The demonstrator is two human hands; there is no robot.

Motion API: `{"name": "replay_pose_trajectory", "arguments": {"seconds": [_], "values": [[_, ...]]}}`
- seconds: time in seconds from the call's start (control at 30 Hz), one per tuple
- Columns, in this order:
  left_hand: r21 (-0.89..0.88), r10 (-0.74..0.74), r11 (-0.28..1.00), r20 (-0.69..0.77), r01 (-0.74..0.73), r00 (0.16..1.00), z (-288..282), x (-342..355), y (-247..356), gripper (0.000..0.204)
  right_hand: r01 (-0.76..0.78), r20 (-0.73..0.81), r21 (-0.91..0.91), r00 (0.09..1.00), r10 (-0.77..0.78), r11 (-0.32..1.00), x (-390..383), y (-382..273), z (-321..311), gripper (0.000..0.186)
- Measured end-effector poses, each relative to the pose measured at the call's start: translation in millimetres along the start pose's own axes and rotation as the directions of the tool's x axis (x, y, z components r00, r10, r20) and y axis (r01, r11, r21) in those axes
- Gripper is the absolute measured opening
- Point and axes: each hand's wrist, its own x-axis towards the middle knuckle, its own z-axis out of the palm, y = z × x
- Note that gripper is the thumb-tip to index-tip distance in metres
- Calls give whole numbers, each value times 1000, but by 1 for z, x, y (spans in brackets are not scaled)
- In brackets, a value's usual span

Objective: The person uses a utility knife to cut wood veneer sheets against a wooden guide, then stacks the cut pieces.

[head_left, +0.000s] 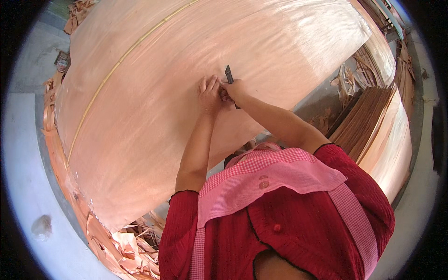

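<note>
A broad, pale pinkish sheet of thin wood veneer (140, 130) fills most of the view. Near its middle, my right hand (233, 91) is closed on a dark, narrow tool (228, 73), whose flat upper end sticks up above my fingers; its lower part is mostly hidden. Just left of it, my left hand (209, 93) rests on the sheet with fingers apart, its inner side close against my right hand. What lies between the two hands is hard to make out.
A long, thin bamboo strip (112, 70) curves across the sheet's left side. Stacked veneer sheets (359, 121) stand at the right. Torn veneer scraps (128, 245) lie along the left and lower edges, beside a pale concrete ledge (28, 163).
</note>
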Motion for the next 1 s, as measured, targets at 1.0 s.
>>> {"name": "replay_pose_trajectory", "arguments": {"seconds": [1.0], "values": [[159, 14, 985, 356, -75, 934, -41, -46, 12, 45, -43, 592, 112, 805, -32, 993, -101, -42, -45, 25]]}}
